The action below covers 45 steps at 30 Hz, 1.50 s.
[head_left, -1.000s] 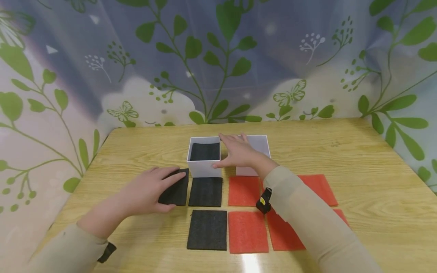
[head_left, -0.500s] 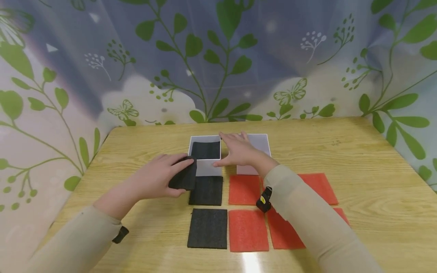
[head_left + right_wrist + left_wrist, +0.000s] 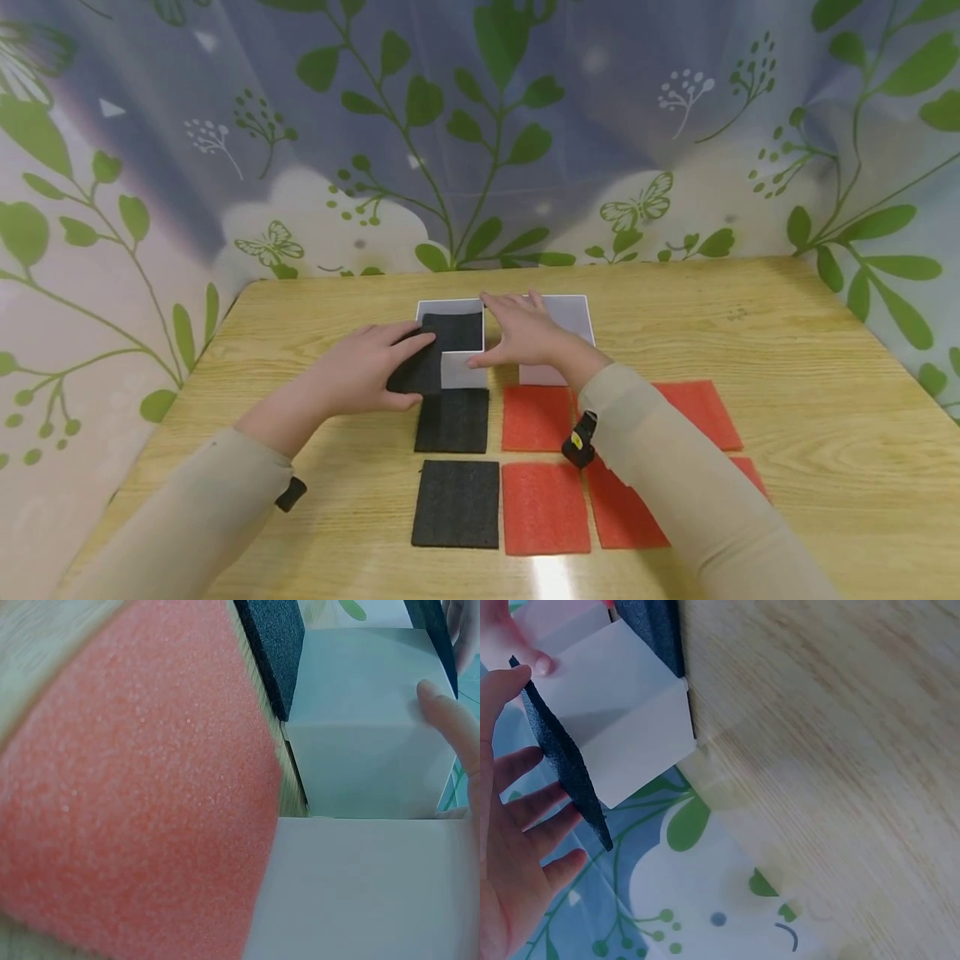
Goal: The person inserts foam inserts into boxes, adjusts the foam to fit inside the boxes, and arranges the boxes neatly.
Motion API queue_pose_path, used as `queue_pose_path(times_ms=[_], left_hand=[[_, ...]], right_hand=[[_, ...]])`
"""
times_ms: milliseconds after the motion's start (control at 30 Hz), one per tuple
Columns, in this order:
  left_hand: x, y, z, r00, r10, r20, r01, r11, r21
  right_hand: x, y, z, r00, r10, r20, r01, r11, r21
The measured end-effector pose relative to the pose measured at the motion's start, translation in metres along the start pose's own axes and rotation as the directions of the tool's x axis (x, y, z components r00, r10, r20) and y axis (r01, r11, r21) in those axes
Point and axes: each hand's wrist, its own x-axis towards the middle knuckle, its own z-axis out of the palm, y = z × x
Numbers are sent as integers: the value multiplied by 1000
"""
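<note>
My left hand (image 3: 356, 371) pinches a black foam square (image 3: 562, 750) between thumb and fingers. In the head view this square overlaps the left front corner of the left white box (image 3: 463, 371), hiding part of its front wall. Inside that box another black foam square (image 3: 453, 332) shows. My right hand (image 3: 528, 333) grips the same box at its right side, thumb on the front wall and fingertips by the back right corner. Just right of it, partly behind the right hand, stands a second white box (image 3: 567, 317).
Before the boxes lie two black foam squares (image 3: 455, 504) and several red foam squares (image 3: 545, 508), laid in rows on the wooden table (image 3: 810, 358). My right forearm covers some red ones. A leaf-patterned curtain (image 3: 480, 208) hangs behind the table.
My left hand has lifted the black foam square from the table and carried it right and away from me to the left box. The right hand stays in place.
</note>
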Motion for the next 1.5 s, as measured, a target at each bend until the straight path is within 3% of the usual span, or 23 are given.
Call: queue_pose_path(times_ms=[733,967,1500], left_hand=[[28,-12,-3,996,-62,59,66,996,-61],[34,-15,-1,993,-86,84,96,988,-118],[50,-25,5,992,-83,100,99,980,-170]], right_hand=[[2,-2,-1,1000,7,8,-7,1000,-6],[0,-3,-2,1000,16,13,-16,1000,1],[0,-1,-2,1000,19,21,-19,1000,-8]])
